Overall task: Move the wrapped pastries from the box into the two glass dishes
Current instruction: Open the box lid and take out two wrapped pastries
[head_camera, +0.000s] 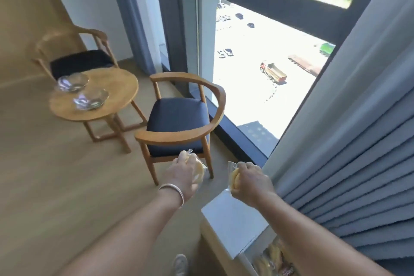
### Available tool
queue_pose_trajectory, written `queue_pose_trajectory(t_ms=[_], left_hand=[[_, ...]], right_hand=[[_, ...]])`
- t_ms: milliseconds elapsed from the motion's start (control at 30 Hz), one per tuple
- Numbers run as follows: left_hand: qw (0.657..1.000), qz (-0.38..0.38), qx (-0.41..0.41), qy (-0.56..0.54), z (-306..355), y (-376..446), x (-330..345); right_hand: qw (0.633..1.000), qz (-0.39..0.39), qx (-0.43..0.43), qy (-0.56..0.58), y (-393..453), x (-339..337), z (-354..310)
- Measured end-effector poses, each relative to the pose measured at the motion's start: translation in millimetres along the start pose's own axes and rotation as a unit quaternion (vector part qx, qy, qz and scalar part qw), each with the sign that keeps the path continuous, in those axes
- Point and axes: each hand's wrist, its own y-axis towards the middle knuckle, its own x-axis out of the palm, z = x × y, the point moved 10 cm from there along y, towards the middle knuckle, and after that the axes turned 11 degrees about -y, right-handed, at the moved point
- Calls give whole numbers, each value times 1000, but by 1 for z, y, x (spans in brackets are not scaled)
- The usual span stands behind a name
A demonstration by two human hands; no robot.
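My left hand [182,172] is closed around a wrapped yellow pastry [199,170], held in the air in front of the near chair. My right hand [249,180] grips a second wrapped pastry [235,180] above the box flap. The white box [235,224] stands open at the lower right, with several wrapped pastries [272,260] inside, partly hidden by my right arm. Two empty glass dishes, the far one [72,83] and the near one [90,99], sit side by side on the round wooden table [116,89] at the left.
A wooden armchair with a dark seat [177,119] stands between my hands and the table. A second chair [78,60] is behind the table. A large window [257,63] and grey curtains [347,163] fill the right side. My shoe [180,264] shows on the wooden floor.
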Motion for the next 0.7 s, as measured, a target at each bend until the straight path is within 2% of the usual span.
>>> queue_pose_trajectory(t_ms=[167, 333, 500, 700], left_hand=[[987, 32, -155, -3, -110, -57, -36], [961, 65, -268, -11, -216, -124, -69], [937, 107, -331, -30, -299, -169, -97], [920, 138, -365, -44, -375, -190, -129]], right_hand=[[989, -4, -148, -28, 18, 6, -135], [961, -14, -272, -46, 20, 12, -267], [933, -15, -351, -74, 21, 15, -376], [911, -11, -398, -107, 32, 13, -478]])
